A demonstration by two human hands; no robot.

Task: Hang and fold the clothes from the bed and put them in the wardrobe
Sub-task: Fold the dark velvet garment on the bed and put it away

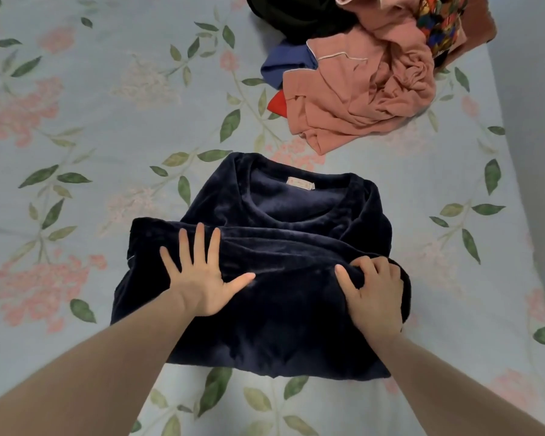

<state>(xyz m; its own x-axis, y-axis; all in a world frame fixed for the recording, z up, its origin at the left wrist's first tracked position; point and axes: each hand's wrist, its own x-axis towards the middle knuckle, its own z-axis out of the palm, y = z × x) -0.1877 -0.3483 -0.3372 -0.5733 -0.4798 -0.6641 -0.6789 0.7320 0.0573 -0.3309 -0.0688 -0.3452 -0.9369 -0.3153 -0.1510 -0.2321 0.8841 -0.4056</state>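
Dark navy fuzzy velvet top (265,278) lies partly folded on the pale blue bed sheet with pink flowers and green leaves (76,136), its small pale neck label too tiny to read. The left hand (199,278) presses flat on it with fingers spread wide, and the right hand (372,294) grips a fold, its fingertips tucked into the cloth. Farther back, a messy pile of pink, blue, red, black and patterned clothes (368,80) is cut off at the top edge.
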